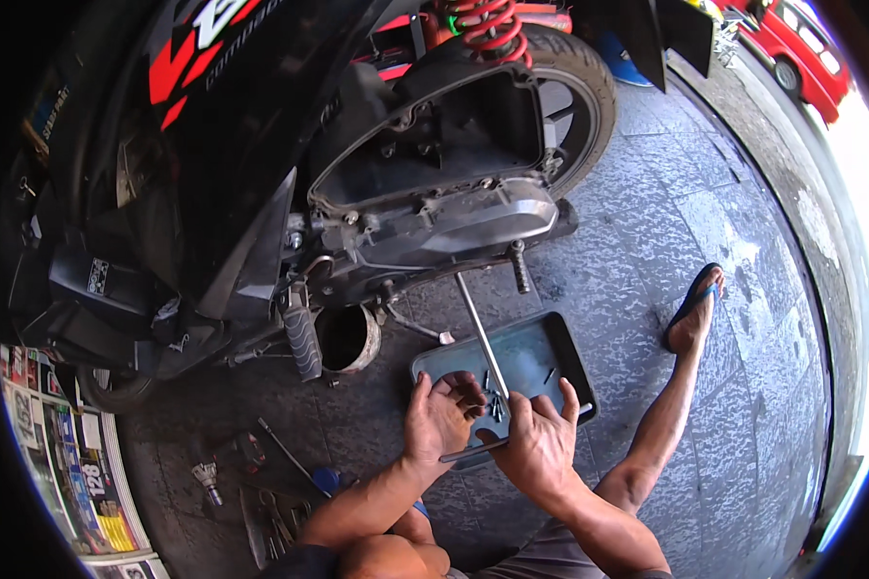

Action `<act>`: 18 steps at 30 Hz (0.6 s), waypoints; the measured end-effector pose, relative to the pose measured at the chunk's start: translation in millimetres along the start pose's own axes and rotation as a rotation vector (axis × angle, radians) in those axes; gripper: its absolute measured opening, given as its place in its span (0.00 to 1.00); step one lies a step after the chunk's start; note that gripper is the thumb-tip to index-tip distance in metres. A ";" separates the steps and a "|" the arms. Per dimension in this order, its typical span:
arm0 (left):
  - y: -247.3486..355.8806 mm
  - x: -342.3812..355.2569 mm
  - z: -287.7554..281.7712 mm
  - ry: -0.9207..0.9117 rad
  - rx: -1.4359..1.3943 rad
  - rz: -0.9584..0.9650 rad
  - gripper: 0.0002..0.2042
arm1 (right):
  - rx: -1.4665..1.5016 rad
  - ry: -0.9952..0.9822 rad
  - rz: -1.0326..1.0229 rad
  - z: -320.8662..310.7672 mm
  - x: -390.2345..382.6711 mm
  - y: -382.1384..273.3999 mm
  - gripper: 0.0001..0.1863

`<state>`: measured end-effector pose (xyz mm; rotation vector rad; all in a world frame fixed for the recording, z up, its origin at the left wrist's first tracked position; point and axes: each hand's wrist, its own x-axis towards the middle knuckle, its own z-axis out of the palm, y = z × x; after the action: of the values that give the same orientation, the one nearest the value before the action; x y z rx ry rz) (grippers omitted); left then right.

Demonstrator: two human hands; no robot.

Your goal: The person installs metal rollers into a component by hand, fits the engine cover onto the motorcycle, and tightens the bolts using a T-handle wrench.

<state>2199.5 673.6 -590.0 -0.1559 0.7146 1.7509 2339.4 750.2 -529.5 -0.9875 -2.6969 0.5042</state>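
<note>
In front of the scooter's engine case (444,227), my right hand (541,449) is closed round the crossbar of a T-handle wrench (481,328), one finger raised. The wrench's long shaft points away from me, its far end at the lower edge of the case. My left hand (437,417) is beside the crossbar's left part, palm turned up, fingers loosely curled and thumb apart, with nothing visible in it. Below both hands lies a shallow grey tray (574,352). Several small dark bolts (495,405) rest in it.
The scooter's rear wheel (589,116) and red shock spring (488,29) are at the back. A round container (369,347) sits under the scooter. Loose tools (272,521), a long rod (285,446) and a socket-like metal part (208,482) lie at lower left. My sandalled foot (695,314) is at right.
</note>
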 end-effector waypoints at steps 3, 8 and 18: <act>2.7 -6.6 7.0 -0.062 -0.076 -0.004 0.33 | 0.087 0.017 0.026 -0.5 1.6 -2.3 0.29; 7.5 -9.4 13.5 -0.120 -0.132 0.023 0.34 | 0.104 0.100 0.023 1.8 6.1 -6.8 0.31; 11.9 61.6 -81.8 0.229 0.549 0.217 0.09 | -0.034 0.038 -0.028 -4.7 -48.0 43.4 0.10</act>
<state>2148.5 679.4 -679.3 0.1044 1.3949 1.6875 2402.0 750.8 -546.6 -0.9564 -2.6904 0.4308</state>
